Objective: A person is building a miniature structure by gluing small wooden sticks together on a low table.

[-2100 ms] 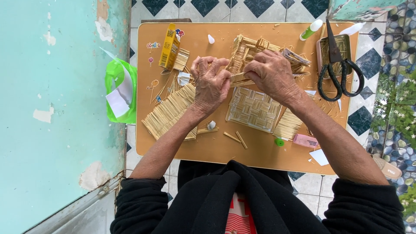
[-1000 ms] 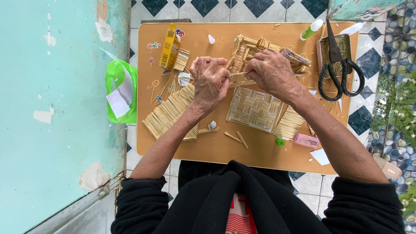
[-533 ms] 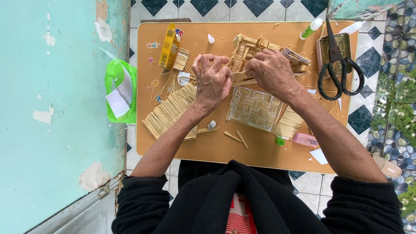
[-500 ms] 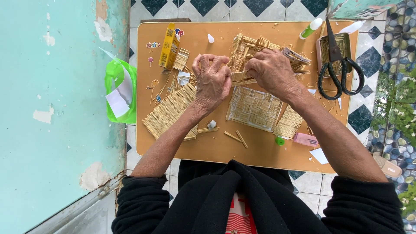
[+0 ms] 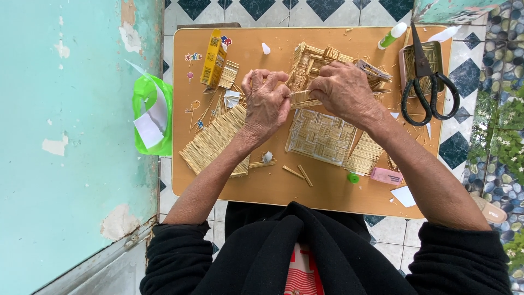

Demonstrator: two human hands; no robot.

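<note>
Head view, looking straight down: both hands meet over the middle of an orange-brown tabletop [image 5: 327,186]. The left hand [image 5: 266,104] is closed, its fingertips pinched on one end of a small bundle of thin sticks [image 5: 301,97]. The right hand [image 5: 345,90] is closed on the other end of the same bundle, so the sticks lie between the two hands, a little above the tabletop. Just behind them stands a half-built stick model [image 5: 316,63], like a small house frame, and the bundle is held very near to its front side; I cannot tell if it already touches.

Below the hands lies a flat woven stick panel [image 5: 321,136], and to its left a wide sloped stick sheet [image 5: 215,141]. Two loose sticks [image 5: 299,173] lie near the front edge. A yellow box [image 5: 213,57] stands at the far left, and black scissors [image 5: 427,82] rest over a small tin tray [image 5: 406,60] at the right. A glue bottle with green cap [image 5: 394,34] is at the far edge, and a pink eraser [image 5: 386,176] near the right forearm.

The step in hand seems to be the fitting of this bundle onto the model. The next move probably calls for a steady, small pressing with both hands, keeping the sticks aligned, because the frame looks light and may shift easily.
</note>
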